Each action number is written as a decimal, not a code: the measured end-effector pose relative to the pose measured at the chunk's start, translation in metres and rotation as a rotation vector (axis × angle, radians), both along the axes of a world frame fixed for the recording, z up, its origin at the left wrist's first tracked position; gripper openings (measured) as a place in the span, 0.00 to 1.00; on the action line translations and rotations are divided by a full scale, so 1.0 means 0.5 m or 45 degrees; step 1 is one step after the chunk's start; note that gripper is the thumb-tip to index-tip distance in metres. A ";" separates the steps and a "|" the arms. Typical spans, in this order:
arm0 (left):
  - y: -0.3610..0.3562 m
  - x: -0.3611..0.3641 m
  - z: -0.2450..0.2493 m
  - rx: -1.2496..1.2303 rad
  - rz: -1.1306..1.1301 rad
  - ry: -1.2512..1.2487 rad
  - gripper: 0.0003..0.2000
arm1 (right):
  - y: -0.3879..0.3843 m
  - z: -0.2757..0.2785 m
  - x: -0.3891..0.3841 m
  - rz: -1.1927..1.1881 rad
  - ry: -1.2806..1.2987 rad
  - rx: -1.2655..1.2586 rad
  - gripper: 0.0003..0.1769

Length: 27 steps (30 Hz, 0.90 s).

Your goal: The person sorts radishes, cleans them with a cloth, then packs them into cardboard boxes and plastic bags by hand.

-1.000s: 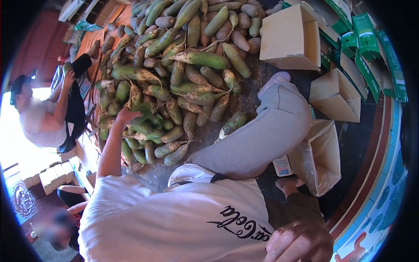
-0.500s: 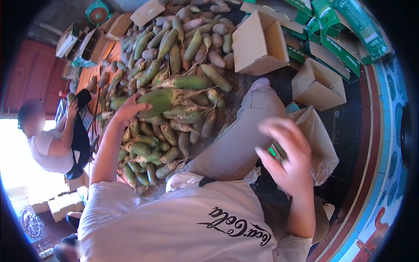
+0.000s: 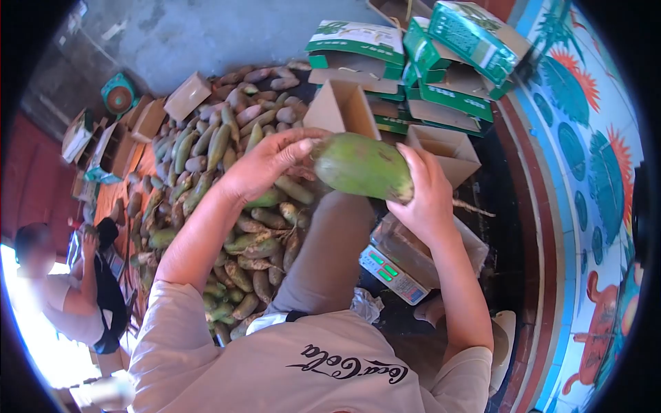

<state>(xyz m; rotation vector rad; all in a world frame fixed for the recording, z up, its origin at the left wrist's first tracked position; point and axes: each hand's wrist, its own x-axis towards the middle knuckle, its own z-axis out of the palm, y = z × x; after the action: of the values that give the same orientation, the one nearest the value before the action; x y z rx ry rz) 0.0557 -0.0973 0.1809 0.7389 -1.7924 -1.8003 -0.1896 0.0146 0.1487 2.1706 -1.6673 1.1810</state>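
A large green radish (image 3: pixel 361 165) is held up in front of me, lying roughly level between both hands. My left hand (image 3: pixel 279 162) grips its left end. Around its right end the fingers of my right hand (image 3: pixel 425 189) are wrapped, and a thin root (image 3: pixel 475 207) sticks out beyond that hand. Below and to the left spreads a big heap of green radishes (image 3: pixel 241 241), some with brownish, soil-marked skin. Under my right forearm stand a digital scale (image 3: pixel 392 274) with lit green digits and a plastic-lined box (image 3: pixel 471 241).
Open cardboard boxes (image 3: pixel 444 148) stand beyond my hands, with green printed cartons (image 3: pixel 451 100) stacked behind. On the left, another person (image 3: pixel 65 289) sits holding something. More boxes (image 3: pixel 110 151) and a round-dial scale (image 3: pixel 119 94) are at back left. A painted wall (image 3: pixel 578 138) borders the right.
The radish has been lifted off the heap and moved right. My right hand, earlier empty with fingers apart, now grips its other end. The camera view has shifted, showing the scale display.
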 end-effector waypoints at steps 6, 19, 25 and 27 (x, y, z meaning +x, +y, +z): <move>0.058 -0.120 -0.056 -0.225 -0.020 0.139 0.13 | 0.127 -0.039 -0.073 -0.245 -0.037 0.118 0.44; 0.143 -0.232 -0.104 -0.131 -0.098 0.043 0.03 | 0.289 -0.070 -0.117 -0.495 -0.054 0.301 0.44; 0.155 -0.246 -0.117 0.349 -0.138 0.174 0.04 | 0.327 -0.096 -0.107 -0.330 -0.592 0.534 0.44; 0.152 -0.241 -0.124 0.258 -0.207 0.164 0.05 | 0.335 -0.125 -0.104 -0.263 -0.815 0.604 0.47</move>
<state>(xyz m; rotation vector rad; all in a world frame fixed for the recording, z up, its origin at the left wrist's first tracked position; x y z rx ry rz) -0.0647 -0.0213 0.1190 0.5500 -1.6443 -2.1097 -0.2416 0.1819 0.0865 1.8665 -2.5886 1.6680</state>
